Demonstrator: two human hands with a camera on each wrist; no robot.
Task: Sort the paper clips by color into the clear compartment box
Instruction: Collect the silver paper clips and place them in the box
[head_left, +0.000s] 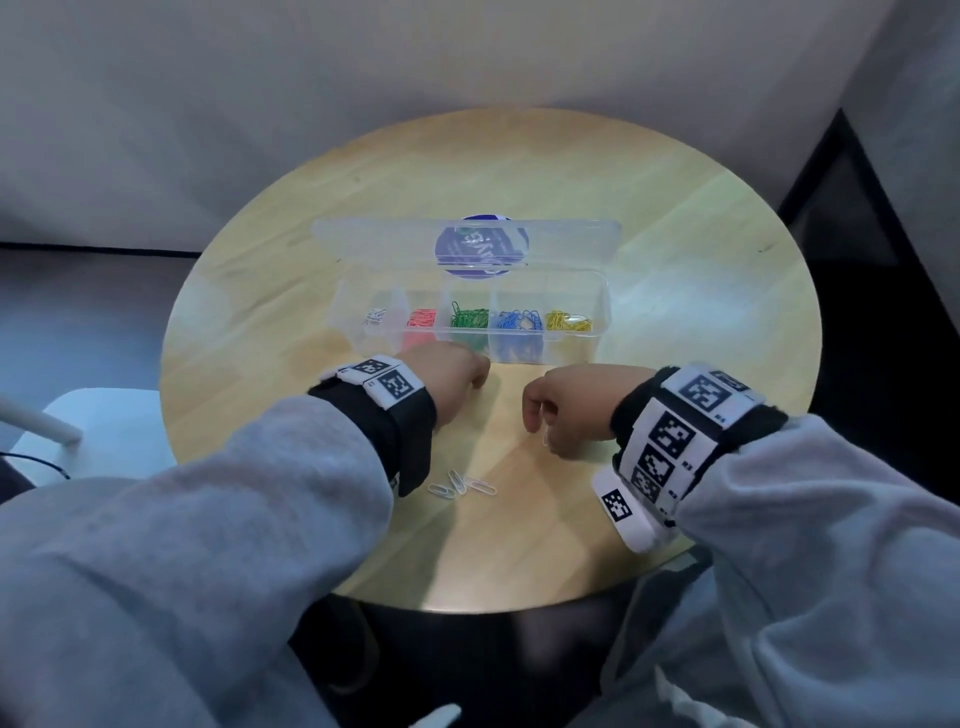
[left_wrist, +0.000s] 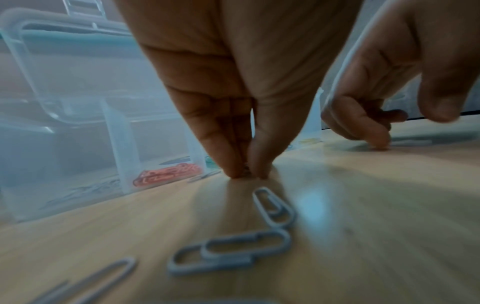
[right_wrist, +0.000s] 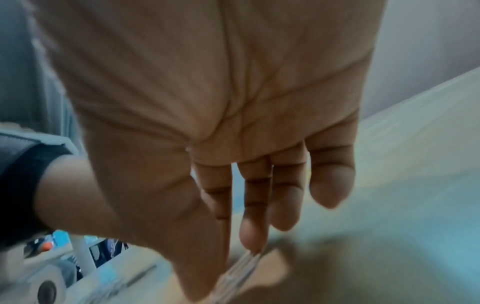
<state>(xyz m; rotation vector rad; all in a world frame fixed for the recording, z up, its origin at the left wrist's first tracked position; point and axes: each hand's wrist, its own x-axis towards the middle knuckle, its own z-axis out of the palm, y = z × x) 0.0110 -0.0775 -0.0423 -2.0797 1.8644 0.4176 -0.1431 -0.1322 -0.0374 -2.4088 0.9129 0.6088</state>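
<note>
Round wooden desk (head_left: 675, 249) carries the open compartment box (head_left: 597, 312) mid-desk for reach, while white clips (head_left: 462, 486) are pinched off its near edge by both hands, left (head_left: 452, 376) and right (head_left: 566, 410).

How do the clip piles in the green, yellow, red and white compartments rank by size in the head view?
1. green pile
2. yellow pile, close to green, so unsure
3. red pile
4. white pile, clearly smallest

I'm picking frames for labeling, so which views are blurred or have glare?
Head view: mostly sharp, soft glare on the table. Left wrist view: near white paper clips and the clear box are soft. Right wrist view: motion blur smears the clip at the right hand.
</note>
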